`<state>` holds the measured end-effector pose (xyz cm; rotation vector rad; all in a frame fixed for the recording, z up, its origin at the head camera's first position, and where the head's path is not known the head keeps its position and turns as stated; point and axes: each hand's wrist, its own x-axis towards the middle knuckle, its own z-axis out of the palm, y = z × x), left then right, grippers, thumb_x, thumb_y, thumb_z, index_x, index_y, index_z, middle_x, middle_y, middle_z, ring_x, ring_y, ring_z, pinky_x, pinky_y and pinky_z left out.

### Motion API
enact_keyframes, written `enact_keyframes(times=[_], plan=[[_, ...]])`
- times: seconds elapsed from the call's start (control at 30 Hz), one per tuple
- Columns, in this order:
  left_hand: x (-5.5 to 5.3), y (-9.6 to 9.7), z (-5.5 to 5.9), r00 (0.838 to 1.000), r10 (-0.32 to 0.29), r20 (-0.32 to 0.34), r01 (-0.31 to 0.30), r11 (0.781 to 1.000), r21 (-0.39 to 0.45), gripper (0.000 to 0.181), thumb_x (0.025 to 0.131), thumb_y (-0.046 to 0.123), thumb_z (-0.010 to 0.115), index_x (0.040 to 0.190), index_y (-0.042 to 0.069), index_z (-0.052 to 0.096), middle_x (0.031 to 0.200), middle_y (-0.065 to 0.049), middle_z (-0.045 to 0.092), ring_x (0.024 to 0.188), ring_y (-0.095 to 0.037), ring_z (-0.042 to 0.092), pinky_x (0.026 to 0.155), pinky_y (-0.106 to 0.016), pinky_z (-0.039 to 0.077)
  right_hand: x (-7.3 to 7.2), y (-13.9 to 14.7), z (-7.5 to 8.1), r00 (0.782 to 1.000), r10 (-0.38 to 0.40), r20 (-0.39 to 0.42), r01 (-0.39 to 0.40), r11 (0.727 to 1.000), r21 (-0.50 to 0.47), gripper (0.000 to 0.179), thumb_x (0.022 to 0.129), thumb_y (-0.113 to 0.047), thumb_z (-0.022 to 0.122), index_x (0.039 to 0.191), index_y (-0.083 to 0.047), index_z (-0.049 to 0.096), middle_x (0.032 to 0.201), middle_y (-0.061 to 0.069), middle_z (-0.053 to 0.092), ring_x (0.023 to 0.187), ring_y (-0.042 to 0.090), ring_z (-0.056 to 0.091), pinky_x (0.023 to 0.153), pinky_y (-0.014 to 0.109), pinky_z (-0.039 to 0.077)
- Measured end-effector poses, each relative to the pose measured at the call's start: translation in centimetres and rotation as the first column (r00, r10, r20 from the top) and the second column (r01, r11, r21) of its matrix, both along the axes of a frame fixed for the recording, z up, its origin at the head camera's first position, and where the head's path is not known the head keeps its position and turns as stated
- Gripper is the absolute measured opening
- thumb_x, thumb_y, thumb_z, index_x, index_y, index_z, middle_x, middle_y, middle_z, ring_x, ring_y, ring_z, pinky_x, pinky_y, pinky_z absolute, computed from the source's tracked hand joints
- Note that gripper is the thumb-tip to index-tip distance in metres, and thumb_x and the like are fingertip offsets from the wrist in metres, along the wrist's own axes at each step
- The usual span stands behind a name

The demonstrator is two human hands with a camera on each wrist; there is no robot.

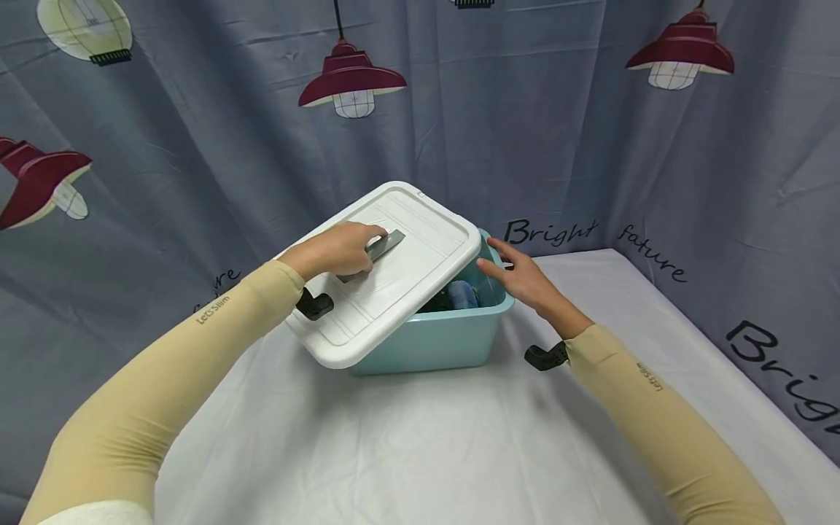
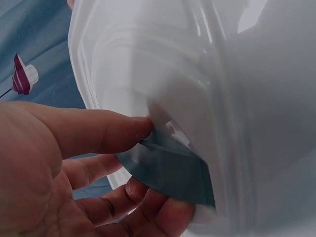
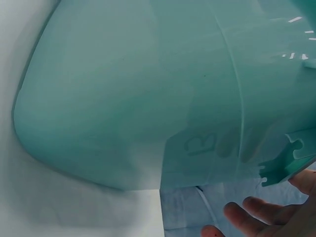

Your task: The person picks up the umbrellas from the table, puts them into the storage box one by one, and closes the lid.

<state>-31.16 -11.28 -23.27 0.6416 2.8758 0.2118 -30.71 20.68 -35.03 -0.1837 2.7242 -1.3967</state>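
Note:
My left hand (image 1: 341,249) grips the grey handle (image 1: 387,246) on the white lid (image 1: 420,255). The lid is tilted across the light-blue plastic bin (image 1: 433,343) and covers its left part. In the left wrist view, the thumb and curled fingers close around the handle (image 2: 173,173). My right hand (image 1: 521,277) is at the bin's right end, its fingers spread beside the rim. The right wrist view shows the bin's outer wall (image 3: 123,98), with the right hand's fingers (image 3: 247,217) loosely extended by the rim. Dark and blue cloth-like contents (image 1: 463,294) show inside the bin.
The bin stands on a table with a white cloth (image 1: 420,445). Behind and to the right hangs a grey-blue curtain (image 1: 499,146) printed with red lamps and lettering. A black wrist mount (image 1: 546,357) juts from the right wrist, another (image 1: 315,304) from the left.

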Motion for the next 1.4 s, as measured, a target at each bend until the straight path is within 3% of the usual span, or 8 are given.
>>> enact_keyframes(times=[0.2, 0.43, 0.77, 0.9, 1.0, 1.23, 1.4], plan=[[-0.1, 0.5, -0.3, 0.999, -0.011, 0.031, 0.011, 1.0, 0.003, 0.073, 0.087, 0.005, 0.062, 0.155, 0.014, 0.04, 0.145, -0.011, 0.054, 0.119, -0.025, 0.051, 0.098, -0.041, 0.043, 0.1, -0.3, -0.2, 1.0, -0.019, -0.012, 0.02, 1.0, 0.004, 0.082, 0.097, -0.072, 0.039, 0.163, -0.029, 0.019, 0.164, 0.019, 0.026, 0.149, 0.044, 0.028, 0.112, 0.067, 0.031], [-0.4, 1.3, -0.6, 0.998, -0.003, 0.069, 0.004, 1.0, -0.019, 0.074, 0.088, 0.008, 0.063, 0.157, 0.019, 0.038, 0.148, -0.008, 0.051, 0.119, -0.023, 0.05, 0.098, -0.04, 0.042, 0.2, -0.2, -0.5, 0.998, -0.022, -0.066, 0.022, 1.0, -0.008, 0.078, 0.101, -0.067, 0.031, 0.163, -0.022, 0.017, 0.166, 0.013, 0.025, 0.15, 0.041, 0.028, 0.116, 0.063, 0.028], [-1.1, 1.8, -1.0, 0.995, -0.043, 0.089, 0.045, 0.999, -0.028, 0.071, 0.089, 0.006, 0.06, 0.156, 0.02, 0.04, 0.142, -0.007, 0.055, 0.115, -0.022, 0.051, 0.094, -0.038, 0.042, 0.4, -0.3, -0.2, 0.975, -0.079, -0.208, 0.075, 0.997, -0.024, 0.067, 0.105, -0.052, 0.041, 0.162, -0.02, 0.025, 0.159, 0.015, 0.039, 0.142, 0.039, 0.041, 0.111, 0.06, 0.038], [-1.5, 1.9, -1.3, 0.99, -0.081, 0.113, 0.086, 0.996, -0.037, 0.067, 0.093, 0.007, 0.06, 0.156, 0.02, 0.04, 0.126, -0.009, 0.061, 0.105, -0.023, 0.055, 0.091, -0.038, 0.044, 0.5, -0.4, 0.0, 0.969, -0.08, -0.233, 0.072, 0.997, -0.04, 0.059, 0.105, -0.04, 0.047, 0.16, -0.022, 0.032, 0.161, 0.01, 0.038, 0.141, 0.035, 0.043, 0.111, 0.059, 0.039], [-1.5, 2.0, -1.4, 0.988, -0.103, 0.115, 0.109, 0.993, -0.042, 0.066, 0.094, 0.007, 0.06, 0.155, 0.021, 0.041, 0.117, -0.01, 0.062, 0.101, -0.023, 0.056, 0.088, -0.037, 0.046, 0.7, -0.6, 0.3, 0.964, -0.058, -0.261, 0.056, 0.998, -0.016, 0.059, 0.104, -0.039, 0.049, 0.159, -0.022, 0.035, 0.161, 0.009, 0.037, 0.139, 0.036, 0.045, 0.108, 0.059, 0.04], [-1.5, 2.1, -1.4, 0.977, -0.196, 0.088, 0.199, 0.98, -0.022, 0.066, 0.096, 0.009, 0.063, 0.156, 0.017, 0.038, 0.123, -0.01, 0.059, 0.107, -0.022, 0.054, 0.093, -0.036, 0.044, 0.9, -0.8, 0.5, 0.949, -0.021, -0.315, 0.04, 0.998, 0.056, 0.057, 0.102, -0.045, 0.055, 0.151, -0.016, 0.048, 0.16, 0.013, 0.038, 0.145, 0.037, 0.038, 0.108, 0.058, 0.042], [-0.7, 0.8, -1.3, 0.978, -0.2, 0.061, 0.201, 0.98, -0.003, 0.068, 0.096, 0.021, 0.064, 0.158, 0.016, 0.035, 0.134, -0.01, 0.058, 0.109, -0.021, 0.058, 0.096, -0.037, 0.045, 1.0, -0.8, 0.4, 0.953, -0.025, -0.303, 0.046, 0.997, 0.063, 0.057, 0.102, -0.045, 0.054, 0.152, -0.017, 0.048, 0.16, 0.014, 0.037, 0.147, 0.037, 0.035, 0.112, 0.06, 0.037]])
